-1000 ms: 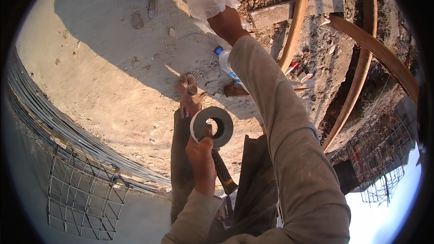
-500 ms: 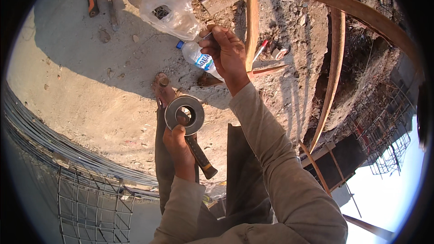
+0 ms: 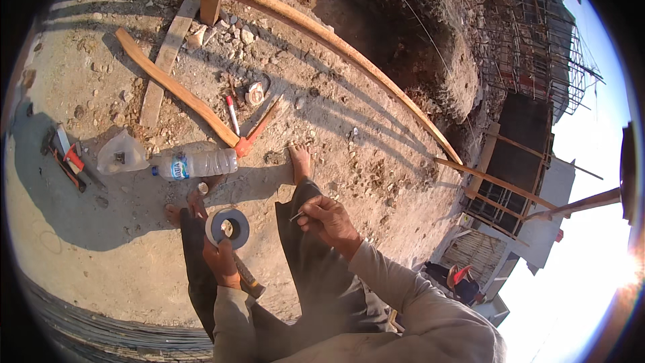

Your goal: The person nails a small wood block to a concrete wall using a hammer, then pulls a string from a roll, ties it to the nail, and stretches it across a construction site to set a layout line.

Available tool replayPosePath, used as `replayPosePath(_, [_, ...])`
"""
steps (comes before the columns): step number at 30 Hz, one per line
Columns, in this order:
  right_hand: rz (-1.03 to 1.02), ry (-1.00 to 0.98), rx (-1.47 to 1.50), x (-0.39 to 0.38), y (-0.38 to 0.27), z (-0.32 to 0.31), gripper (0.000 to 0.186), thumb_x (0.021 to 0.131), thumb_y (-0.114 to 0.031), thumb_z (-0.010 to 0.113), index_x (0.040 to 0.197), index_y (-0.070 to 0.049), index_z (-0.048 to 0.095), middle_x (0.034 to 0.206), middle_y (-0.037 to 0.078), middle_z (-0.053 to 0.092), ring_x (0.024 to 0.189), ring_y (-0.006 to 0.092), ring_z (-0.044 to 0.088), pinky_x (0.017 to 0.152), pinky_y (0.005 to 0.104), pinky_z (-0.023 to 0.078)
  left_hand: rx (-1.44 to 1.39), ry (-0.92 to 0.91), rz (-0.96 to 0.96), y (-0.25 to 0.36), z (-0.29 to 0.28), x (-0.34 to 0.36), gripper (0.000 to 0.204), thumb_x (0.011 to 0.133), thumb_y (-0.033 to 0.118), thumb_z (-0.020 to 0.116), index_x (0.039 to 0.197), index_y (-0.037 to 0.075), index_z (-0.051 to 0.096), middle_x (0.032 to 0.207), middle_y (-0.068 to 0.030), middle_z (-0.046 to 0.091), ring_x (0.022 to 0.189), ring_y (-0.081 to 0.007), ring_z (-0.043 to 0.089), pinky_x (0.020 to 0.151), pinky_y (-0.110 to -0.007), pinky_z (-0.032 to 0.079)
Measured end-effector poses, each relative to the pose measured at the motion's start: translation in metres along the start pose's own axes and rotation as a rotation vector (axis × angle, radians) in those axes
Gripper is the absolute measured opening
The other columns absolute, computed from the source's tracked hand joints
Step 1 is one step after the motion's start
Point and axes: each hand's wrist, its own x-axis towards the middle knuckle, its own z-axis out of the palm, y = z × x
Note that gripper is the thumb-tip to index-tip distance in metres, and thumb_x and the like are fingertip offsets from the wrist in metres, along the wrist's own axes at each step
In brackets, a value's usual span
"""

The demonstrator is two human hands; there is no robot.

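Observation:
My left hand [image 3: 222, 263] is closed around a thick grey ring [image 3: 238, 228] that looks like a roll of tape. A dark handle with a yellow band [image 3: 248, 279] sticks out below the same hand; the rest of that tool is hidden. Above my right knee, my right hand [image 3: 330, 223] pinches a small thin metal piece [image 3: 296, 215], possibly a nail. Beyond my feet a clear plastic bottle [image 3: 211, 164] with a blue cap lies on its side, next to a clear plastic bag [image 3: 123, 153].
A pickaxe-like tool with a wooden handle [image 3: 176, 89] lies past the bottle, with a red-capped marker [image 3: 232, 114] nearby. Red-handled tools [image 3: 72, 159] rest at far left. A long timber rail [image 3: 349, 60] borders a pit. Steel rods [image 3: 114, 323] lie at lower left.
My view has swung to the right, showing more of the pit and the sky. My right hand has come back from over the bottle to above my right knee, still pinching. The left keeps its hold.

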Motion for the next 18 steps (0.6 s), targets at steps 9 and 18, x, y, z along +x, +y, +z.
replayPosePath(9, [-0.416, 0.132, 0.592, -0.208, 0.015, -0.045, 0.008, 0.095, -0.009, 0.061, 0.088, -0.006, 0.060, 0.083, 0.008, 0.063, 0.066, 0.0160, 0.062, 0.059, 0.0284, 0.052, 0.168, -0.725, 0.200, 0.130, 0.093, -0.146, 0.053, 0.070, 0.025, 0.061, 0.117, -0.001, 0.060, 0.098, -0.0048, 0.066, 0.088, -0.0121, 0.059, 0.082, -0.028, 0.048])
replayPosePath(18, [-0.460, -0.185, 0.790, -0.276, -0.034, -0.094, 0.018, 0.094, -0.003, 0.060, 0.112, -0.003, 0.062, 0.089, 0.009, 0.065, 0.076, 0.0178, 0.063, 0.070, 0.0296, 0.053, 0.076, -0.720, 0.289, 0.157, 0.182, -0.283, 0.051, 0.065, 0.027, 0.059, 0.107, -0.001, 0.059, 0.100, -0.0053, 0.065, 0.090, -0.0152, 0.062, 0.080, -0.028, 0.049])
